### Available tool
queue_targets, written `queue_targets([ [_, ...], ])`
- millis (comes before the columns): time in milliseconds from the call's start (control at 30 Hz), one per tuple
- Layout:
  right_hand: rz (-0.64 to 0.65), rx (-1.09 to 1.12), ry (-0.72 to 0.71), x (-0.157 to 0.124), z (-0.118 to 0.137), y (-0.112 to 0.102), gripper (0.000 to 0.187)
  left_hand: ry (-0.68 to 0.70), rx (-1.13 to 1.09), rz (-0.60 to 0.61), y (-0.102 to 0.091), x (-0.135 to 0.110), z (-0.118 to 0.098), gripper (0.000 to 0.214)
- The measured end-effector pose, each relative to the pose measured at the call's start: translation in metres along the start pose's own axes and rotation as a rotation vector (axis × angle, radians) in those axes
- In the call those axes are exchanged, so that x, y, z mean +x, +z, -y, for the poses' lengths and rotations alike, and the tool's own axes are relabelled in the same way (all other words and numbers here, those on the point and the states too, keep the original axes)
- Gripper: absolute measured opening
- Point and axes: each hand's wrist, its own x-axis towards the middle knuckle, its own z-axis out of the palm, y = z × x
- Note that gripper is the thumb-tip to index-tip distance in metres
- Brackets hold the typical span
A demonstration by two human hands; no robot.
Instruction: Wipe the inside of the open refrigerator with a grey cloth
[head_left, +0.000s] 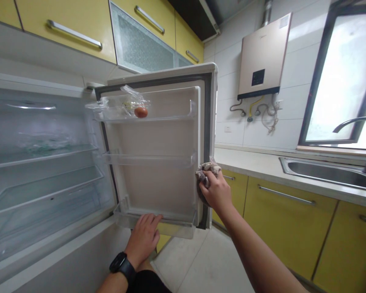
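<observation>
My right hand [216, 188] is closed on a crumpled, patterned brown-and-white cloth [212, 167], which is against the outer edge of the open fridge door [158, 183], over its grey rubber seal [206, 122]. Lower down, my left hand [144, 234], with a black watch on the wrist, rests its extended fingers on the clear bottom door bin [179, 228]. The top door bin [171, 117] holds a tomato [140, 112] and some clear plastic bags [131, 99].
To the left, the fridge interior has glass shelves [49, 154] with a clear bag of something green. Right of the door are a white counter [247, 156], a steel sink [323, 173] and yellow cabinets [280, 221]. A water heater [264, 57] hangs on the tiled wall.
</observation>
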Motion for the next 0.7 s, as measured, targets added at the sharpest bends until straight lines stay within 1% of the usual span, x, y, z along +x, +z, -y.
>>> queue_targets([
  [67,0.013,0.011,0.016,-0.004,-0.004,0.006,0.037,-0.006,-0.005,0.004,0.0,0.002,-0.002,0.055],
  [100,0.01,0.019,0.024,-0.001,-0.005,0.007,0.036,-0.01,-0.007,0.009,0.0,0.003,-0.003,0.055],
  [167,-0.022,0.032,0.038,0.012,-0.004,0.006,0.035,-0.017,-0.015,0.019,0.0,0.006,-0.005,0.055],
  [267,-0.105,0.051,0.061,0.048,0.005,-0.006,0.037,-0.026,-0.021,0.011,0.0,0.009,-0.008,0.054],
  [400,-0.2,0.111,0.072,0.101,0.022,-0.028,0.037,-0.02,-0.007,-0.008,0.003,0.011,-0.009,0.05],
  [500,-0.235,0.131,0.065,0.123,0.03,-0.04,0.038,-0.006,0.001,-0.004,0.003,0.011,-0.008,0.049],
  [600,-0.229,0.125,0.044,0.12,0.029,-0.041,0.038,0.01,0.01,-0.004,0.003,0.009,-0.005,0.05],
  [700,-0.191,0.114,0.033,0.098,0.023,-0.035,0.038,0.021,0.023,-0.002,0.003,0.006,-0.002,0.051],
])
